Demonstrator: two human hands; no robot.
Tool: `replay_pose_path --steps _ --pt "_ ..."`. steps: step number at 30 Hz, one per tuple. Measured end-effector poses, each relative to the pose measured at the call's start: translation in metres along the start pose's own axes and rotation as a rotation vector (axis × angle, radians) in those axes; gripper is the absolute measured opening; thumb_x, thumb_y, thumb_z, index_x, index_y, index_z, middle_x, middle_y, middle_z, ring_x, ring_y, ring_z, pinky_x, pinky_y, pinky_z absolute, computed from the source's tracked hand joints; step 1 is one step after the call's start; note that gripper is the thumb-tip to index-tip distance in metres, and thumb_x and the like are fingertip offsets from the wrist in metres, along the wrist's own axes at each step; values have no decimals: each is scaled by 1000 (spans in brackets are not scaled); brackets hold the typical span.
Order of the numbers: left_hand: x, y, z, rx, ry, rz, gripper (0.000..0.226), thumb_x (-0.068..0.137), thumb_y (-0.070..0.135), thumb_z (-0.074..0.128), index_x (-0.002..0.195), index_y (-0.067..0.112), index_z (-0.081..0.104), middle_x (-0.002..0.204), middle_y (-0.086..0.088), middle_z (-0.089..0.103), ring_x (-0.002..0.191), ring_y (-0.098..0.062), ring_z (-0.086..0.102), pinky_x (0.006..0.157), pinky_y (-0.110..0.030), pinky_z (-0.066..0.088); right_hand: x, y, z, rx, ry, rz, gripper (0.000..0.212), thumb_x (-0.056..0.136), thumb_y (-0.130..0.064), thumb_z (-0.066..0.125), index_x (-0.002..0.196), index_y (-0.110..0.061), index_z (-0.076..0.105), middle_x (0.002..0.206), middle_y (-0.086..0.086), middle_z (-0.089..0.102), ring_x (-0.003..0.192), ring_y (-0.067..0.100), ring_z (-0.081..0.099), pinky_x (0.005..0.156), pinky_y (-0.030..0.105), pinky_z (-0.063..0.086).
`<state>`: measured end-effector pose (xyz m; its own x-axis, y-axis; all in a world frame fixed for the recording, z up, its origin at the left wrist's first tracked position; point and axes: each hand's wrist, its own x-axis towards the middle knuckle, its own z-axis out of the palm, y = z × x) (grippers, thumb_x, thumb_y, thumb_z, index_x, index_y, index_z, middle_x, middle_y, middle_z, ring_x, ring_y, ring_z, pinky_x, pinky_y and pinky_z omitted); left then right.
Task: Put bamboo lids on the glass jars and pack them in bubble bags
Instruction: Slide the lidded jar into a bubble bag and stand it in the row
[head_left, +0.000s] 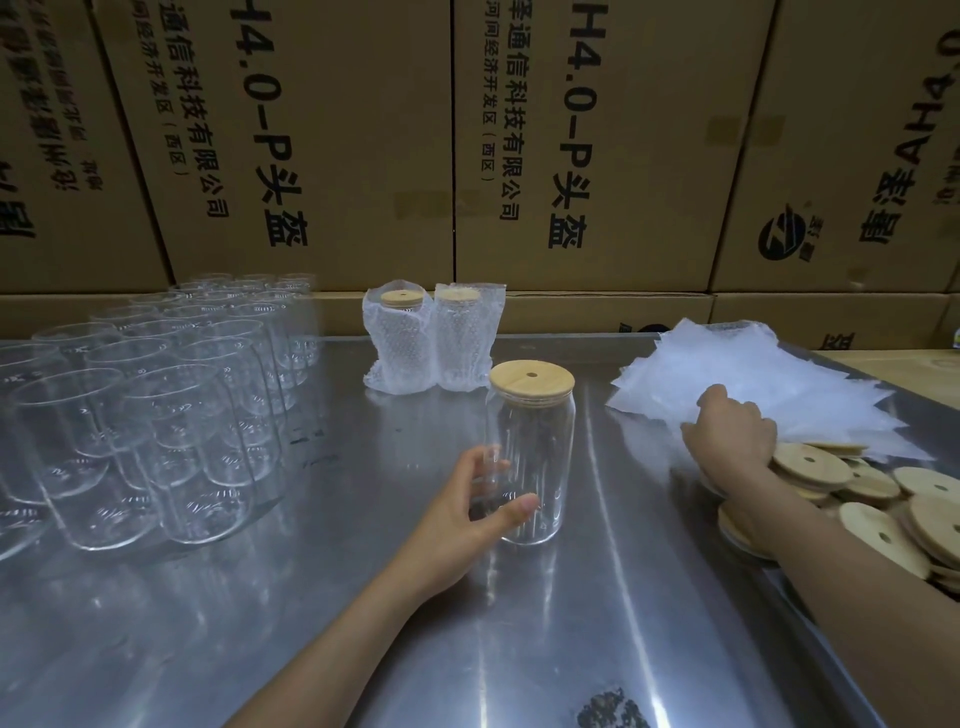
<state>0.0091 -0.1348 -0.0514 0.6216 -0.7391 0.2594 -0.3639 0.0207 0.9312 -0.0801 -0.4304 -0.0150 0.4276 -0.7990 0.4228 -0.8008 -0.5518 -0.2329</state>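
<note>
While left hand (470, 512) grips the upright lidded jar (531, 457) low, right hand (730, 434), right of jar, pinches the bubble bag stack (769, 374); bag must cross leftward.

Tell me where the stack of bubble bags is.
The stack of bubble bags lies at the table's right, just behind the loose bamboo lids, with the right hand on its near edge.

2 bare forearms, left grip (475, 512), right grip (730, 434): no sleeves, gloves, rings, watch visible
</note>
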Motion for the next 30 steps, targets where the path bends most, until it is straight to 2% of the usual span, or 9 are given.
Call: replay_pose_path --steps 4,8,12,14,18,23,25,28,30 --pt "0 -1 0 10 2 -2 72 70 52 66 133 29 40 131 15 50 121 -6 52 87 -10 45 -9 -9 -15 210 194 -115 26 96 -24 48 84 -6 62 83 17 62 87 39 53 70 40 39" --pt "0 0 0 17 10 -8 72 69 54 67 132 32 40 129 18 50 120 -5 52 89 -13 45 -20 -26 -36 520 257 -95 40 91 -18 43 52 -12 33 55 5 34 64 28 35 53 32 22" --pt "-1 1 0 28 12 -10 69 73 60 70 131 38 39 131 19 50 115 9 51 81 -5 44 -38 -44 -59 883 296 -141 34 98 -22 46 65 -17 52 68 0 46 73 21 42 57 33 31" --pt "-2 2 -1 40 21 -1 73 69 59 69 132 42 36 131 24 47 113 16 49 84 -3 42 -53 -53 -70 952 383 -220 19 99 -20 51 98 -13 68 88 1 57 87 17 49 71 21 39" --pt "-2 12 -4 69 162 47 93 66 60 69 144 36 24 145 15 37 130 -4 41 102 -20 38 -85 -72 -85 950 629 -405 16 92 -5 59 103 -8 70 90 -2 53 88 17 46 76 3 32" --pt "-6 38 -24 176 590 319 90 75 50 67 148 30 19 149 15 27 132 9 31 111 -30 32 -107 -83 -84 852 740 -624 25 82 11 61 95 -7 72 86 7 63 87 24 52 82 24 37" --pt "-9 45 -34 267 687 413 92 79 39 71 151 26 15 154 9 21 141 -3 26 115 -37 29 -110 -85 -80 820 752 -697 25 79 15 65 92 -5 72 87 9 66 86 32 57 79 33 41" --pt "-11 51 -46 503 677 591 60 83 16 73 135 25 45 146 -1 43 138 -18 36 115 -40 27 -114 -88 -76 867 739 -778 18 85 6 62 95 -6 70 92 2 66 90 28 58 81 35 43" --pt "-11 51 -50 473 675 620 41 81 3 69 107 34 61 116 5 65 113 -10 57 100 -27 40 -118 -90 -76 966 659 -744 17 88 -9 58 104 -10 64 100 -8 60 96 22 55 85 31 44"
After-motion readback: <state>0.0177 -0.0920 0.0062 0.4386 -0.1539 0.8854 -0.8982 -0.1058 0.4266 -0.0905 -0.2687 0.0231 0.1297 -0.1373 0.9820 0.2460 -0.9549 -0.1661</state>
